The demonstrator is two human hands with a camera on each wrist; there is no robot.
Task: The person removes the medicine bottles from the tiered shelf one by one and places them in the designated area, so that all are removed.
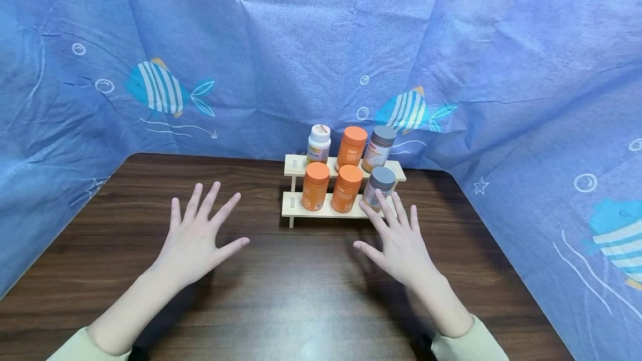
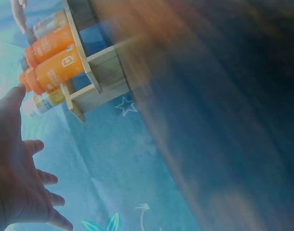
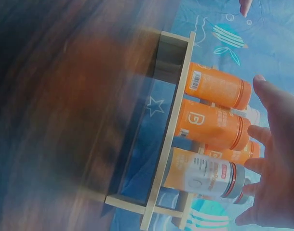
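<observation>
Watching left hand (image 1: 193,241) lower left, right hand (image 1: 399,245) lower right: fingers spread wide, both empty. Bottles (image 1: 349,174) right of centre, on rack (image 1: 292,205), I'd guess stepped so the back row shows.

Wooden rack (image 1: 292,203) stocked on both tiers

On the rack's lower tier, an orange bottle (image 1: 314,189) is stood at left, a second orange bottle (image 1: 346,191) at centre, a grey-lidded bottle (image 1: 381,180) at right. Above, a white bottle (image 1: 318,146) is placed at left, a third orange bottle (image 1: 350,150), a second grey-lidded bottle (image 1: 378,149) at right. All are capped, upright.
</observation>
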